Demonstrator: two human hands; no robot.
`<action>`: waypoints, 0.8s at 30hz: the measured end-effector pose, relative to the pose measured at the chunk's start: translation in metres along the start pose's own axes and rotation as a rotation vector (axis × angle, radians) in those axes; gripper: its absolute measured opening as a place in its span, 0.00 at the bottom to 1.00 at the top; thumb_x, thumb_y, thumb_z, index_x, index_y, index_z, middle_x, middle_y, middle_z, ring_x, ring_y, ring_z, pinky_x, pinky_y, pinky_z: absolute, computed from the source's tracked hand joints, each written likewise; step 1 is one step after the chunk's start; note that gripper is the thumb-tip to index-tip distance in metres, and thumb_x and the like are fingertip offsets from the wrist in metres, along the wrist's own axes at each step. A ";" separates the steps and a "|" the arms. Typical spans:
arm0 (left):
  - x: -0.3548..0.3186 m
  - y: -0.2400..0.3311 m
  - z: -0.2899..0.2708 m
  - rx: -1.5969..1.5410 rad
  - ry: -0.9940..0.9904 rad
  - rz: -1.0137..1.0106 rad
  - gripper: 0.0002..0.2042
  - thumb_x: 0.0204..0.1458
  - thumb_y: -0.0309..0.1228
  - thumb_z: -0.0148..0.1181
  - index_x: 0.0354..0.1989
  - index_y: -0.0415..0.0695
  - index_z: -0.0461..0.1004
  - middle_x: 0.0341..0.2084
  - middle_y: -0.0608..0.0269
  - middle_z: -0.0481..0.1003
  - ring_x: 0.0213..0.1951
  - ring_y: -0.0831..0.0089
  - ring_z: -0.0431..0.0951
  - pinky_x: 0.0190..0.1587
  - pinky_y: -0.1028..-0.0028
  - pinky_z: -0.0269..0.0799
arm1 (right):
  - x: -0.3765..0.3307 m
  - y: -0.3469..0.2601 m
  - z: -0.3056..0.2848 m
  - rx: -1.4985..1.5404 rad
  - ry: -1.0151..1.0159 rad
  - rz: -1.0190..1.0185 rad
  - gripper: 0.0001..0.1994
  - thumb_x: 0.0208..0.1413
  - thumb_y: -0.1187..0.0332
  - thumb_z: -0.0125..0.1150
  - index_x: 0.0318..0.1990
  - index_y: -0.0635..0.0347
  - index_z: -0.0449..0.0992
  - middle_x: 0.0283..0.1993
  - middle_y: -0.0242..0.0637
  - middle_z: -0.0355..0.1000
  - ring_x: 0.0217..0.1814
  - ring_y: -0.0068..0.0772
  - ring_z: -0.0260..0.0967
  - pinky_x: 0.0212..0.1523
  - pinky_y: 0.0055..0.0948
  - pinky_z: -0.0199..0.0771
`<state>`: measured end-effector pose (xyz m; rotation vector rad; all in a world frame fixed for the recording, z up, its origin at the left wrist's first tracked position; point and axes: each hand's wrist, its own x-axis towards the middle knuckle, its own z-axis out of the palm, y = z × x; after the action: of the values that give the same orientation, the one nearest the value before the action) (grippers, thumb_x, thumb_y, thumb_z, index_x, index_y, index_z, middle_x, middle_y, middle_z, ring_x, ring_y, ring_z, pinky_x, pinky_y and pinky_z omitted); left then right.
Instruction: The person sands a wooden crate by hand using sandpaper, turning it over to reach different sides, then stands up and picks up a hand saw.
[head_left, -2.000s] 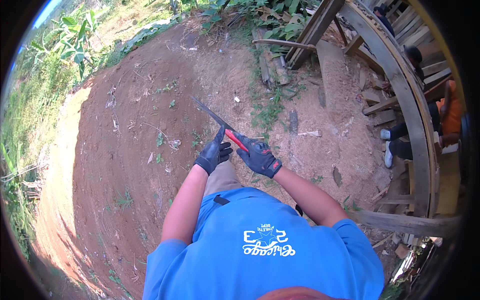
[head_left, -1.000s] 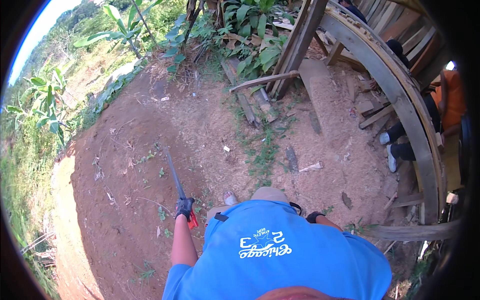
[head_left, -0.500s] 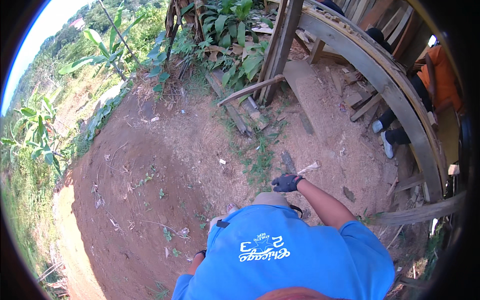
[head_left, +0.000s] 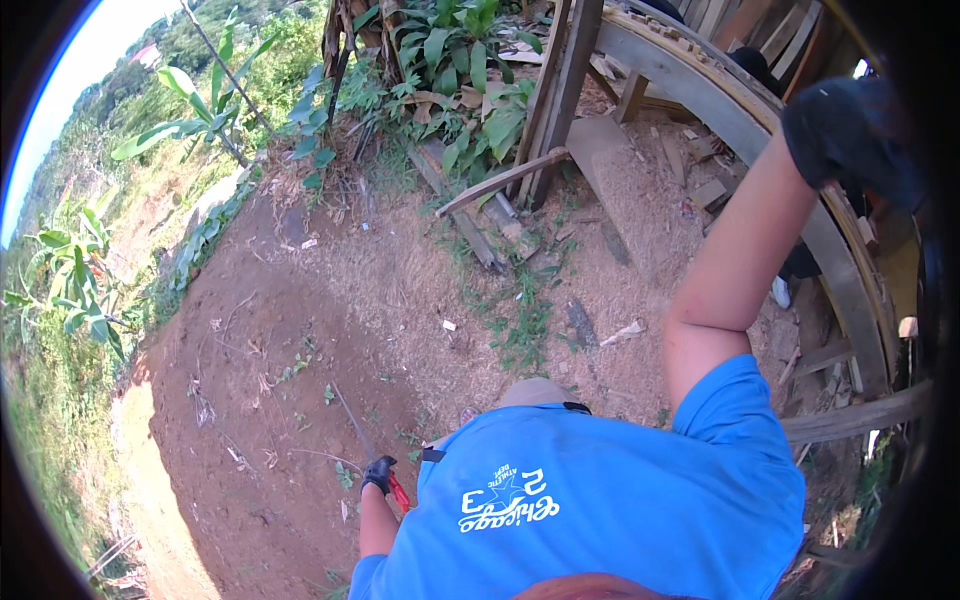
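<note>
My left hand (head_left: 378,474), in a dark glove, is low beside my body and closed around a handsaw's red handle (head_left: 399,493). The saw's thin grey blade (head_left: 352,418) points away over the bare soil. My right hand (head_left: 850,140), also in a dark glove, is raised far out at the upper right, large in the picture. It overlaps the curved-looking wooden beam (head_left: 690,90); whether it touches anything is unclear. Its fingers sink into the dark rim, so their pose is hidden.
Brown soil (head_left: 260,430) slopes down at left toward green plants (head_left: 75,270). Sawdust covers the ground (head_left: 640,290) ahead, with a wood strip (head_left: 505,182) propped against posts (head_left: 560,110). A co-worker's shoe (head_left: 780,292) shows behind the beam. Another plank (head_left: 850,415) juts in at right.
My right hand has swung up and outward from near my knee to the upper right. My left hand has come forward into view with the handsaw. The co-worker is now mostly covered.
</note>
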<state>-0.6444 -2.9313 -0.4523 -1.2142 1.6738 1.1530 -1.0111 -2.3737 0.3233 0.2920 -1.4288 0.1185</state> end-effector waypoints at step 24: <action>-0.057 0.030 -0.001 0.290 -0.099 -0.316 0.20 0.52 0.45 0.61 0.45 0.43 0.81 0.33 0.51 0.81 0.30 0.56 0.80 0.38 0.58 0.77 | -0.735 0.048 -0.405 -0.116 -2.960 1.257 0.20 0.64 0.48 0.60 0.48 0.53 0.86 0.46 0.38 0.84 0.47 0.37 0.82 0.42 0.38 0.83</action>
<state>-0.6585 -2.9122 -0.3927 -1.1644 1.4517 0.7377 -0.7408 -2.1501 -0.4409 0.5392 1.6238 -0.3237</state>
